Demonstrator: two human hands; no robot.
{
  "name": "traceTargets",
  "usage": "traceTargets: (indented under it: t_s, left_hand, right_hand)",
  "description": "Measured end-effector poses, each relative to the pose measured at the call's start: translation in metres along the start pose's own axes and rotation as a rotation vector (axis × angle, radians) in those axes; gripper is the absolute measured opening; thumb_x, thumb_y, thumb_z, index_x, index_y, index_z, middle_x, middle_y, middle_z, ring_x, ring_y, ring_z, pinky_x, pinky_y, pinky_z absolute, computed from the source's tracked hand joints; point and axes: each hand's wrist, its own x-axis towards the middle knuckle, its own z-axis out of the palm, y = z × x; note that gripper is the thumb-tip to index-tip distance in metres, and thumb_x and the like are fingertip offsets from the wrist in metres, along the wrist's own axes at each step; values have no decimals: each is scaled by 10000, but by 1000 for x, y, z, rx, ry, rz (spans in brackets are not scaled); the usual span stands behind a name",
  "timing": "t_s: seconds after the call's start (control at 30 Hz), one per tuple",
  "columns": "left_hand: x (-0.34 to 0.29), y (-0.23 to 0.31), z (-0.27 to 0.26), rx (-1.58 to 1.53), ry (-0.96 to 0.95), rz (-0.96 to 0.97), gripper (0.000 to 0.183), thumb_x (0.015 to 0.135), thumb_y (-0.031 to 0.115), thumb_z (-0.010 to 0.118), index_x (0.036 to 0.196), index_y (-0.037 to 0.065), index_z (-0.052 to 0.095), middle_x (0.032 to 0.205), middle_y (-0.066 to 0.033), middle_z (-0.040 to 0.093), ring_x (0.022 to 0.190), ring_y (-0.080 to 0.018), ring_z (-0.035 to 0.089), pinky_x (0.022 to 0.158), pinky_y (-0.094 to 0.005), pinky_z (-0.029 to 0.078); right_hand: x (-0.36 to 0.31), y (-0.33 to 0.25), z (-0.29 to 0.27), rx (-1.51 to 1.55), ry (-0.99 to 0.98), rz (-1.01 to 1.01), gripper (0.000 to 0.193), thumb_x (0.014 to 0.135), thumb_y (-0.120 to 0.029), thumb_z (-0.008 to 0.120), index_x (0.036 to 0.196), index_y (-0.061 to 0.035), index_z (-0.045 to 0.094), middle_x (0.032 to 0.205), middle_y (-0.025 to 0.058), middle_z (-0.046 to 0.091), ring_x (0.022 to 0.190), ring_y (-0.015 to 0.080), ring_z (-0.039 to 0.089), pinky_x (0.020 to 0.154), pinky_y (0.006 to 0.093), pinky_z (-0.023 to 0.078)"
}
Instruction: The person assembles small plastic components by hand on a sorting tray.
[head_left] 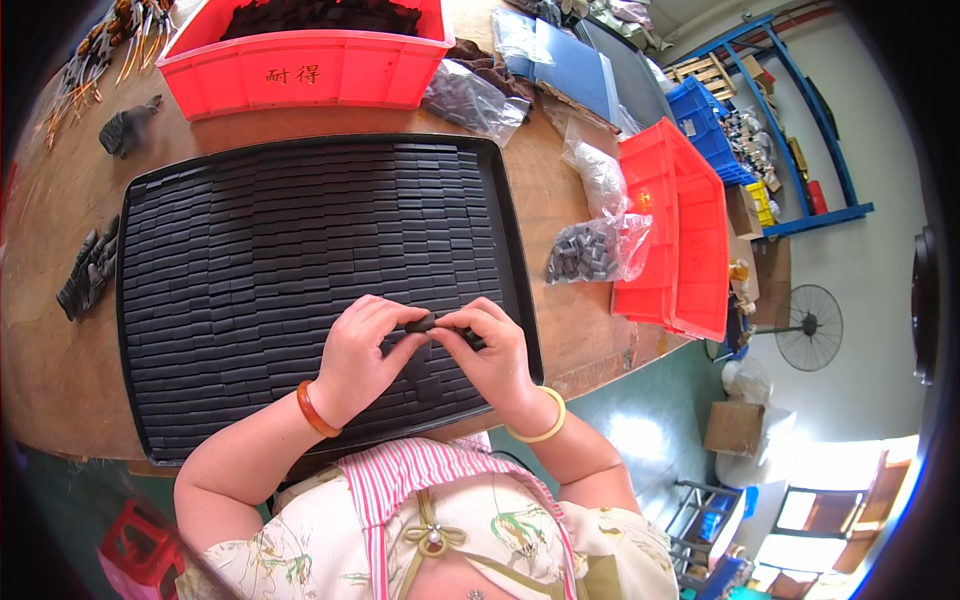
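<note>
Left hand point(365, 345): thumb and forefinger closed in a pinch on one small black piece point(420, 323). Right hand point(490, 358): thumb and forefinger meet at the opposite end of the same piece, remaining fingers curled. Dark material point(472, 339) also shows inside the right hand; its count cannot be determined. The held piece is above the tray point(513, 235), toward the tray's near right corner.

Count: one black tray, set on one table point(572, 345) and reaching its near edge. Black pieces point(300, 240) lie in close rows across the tray, too many to count reliably. One red bin point(300, 75) stands beyond the tray's far edge, holding dark material. At least one further red bin point(645, 260) stands at the table's right edge; stacking cannot be confirmed. One clear bag of grey pieces point(583, 252) lies beside it. Two dark bundles point(90, 268) lie off the tray's left edge.
</note>
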Motion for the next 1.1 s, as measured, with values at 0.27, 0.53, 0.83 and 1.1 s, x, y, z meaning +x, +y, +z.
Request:
traceTargets:
  t_s: [0.27, 0.53, 0.83, 1.1]
  left_hand:
    - [1, 2, -1, 20, 22, -43, 320, 812, 82, 765, 1119, 50, 682, 1030, -112, 650, 949, -267, 634, 811, -351, 528]
    - [-1, -5, 0, 67, -4, -20, 290, 836, 58, 735, 1118, 55, 668, 1034, -108, 632, 952, -267, 632, 816, -351, 531]
    - [4, -10, 1, 58, -13, -46, 259, 818, 32, 726, 1071, 61, 678, 1017, -96, 636, 944, -268, 624, 812, -358, 523]
    - [5, -11, 0, 52, -16, -36, 233, 809, 7, 715, 1035, 55, 686, 982, -92, 642, 923, -265, 624, 799, -357, 520]
  right_hand:
    - [43, 35, -26, 321, 13, 325, 132, 912, -137, 707, 920, -6, 722, 805, -3, 641, 575, 55, 533, 520, 208, 435]
    - [187, 119, -38, 265, 205, 454, 240, 852, -190, 745, 922, 38, 730, 674, 35, 649, 518, 83, 545, 498, 243, 424]
    - [248, 176, -17, -483, 94, 426, 275, 858, -264, 745, 946, -4, 726, 725, 116, 707, 542, 175, 660, 562, 335, 527]
    - [233, 166, -19, -689, 117, 113, 252, 875, -274, 719, 968, -40, 732, 797, 138, 723, 610, 202, 692, 607, 352, 543]
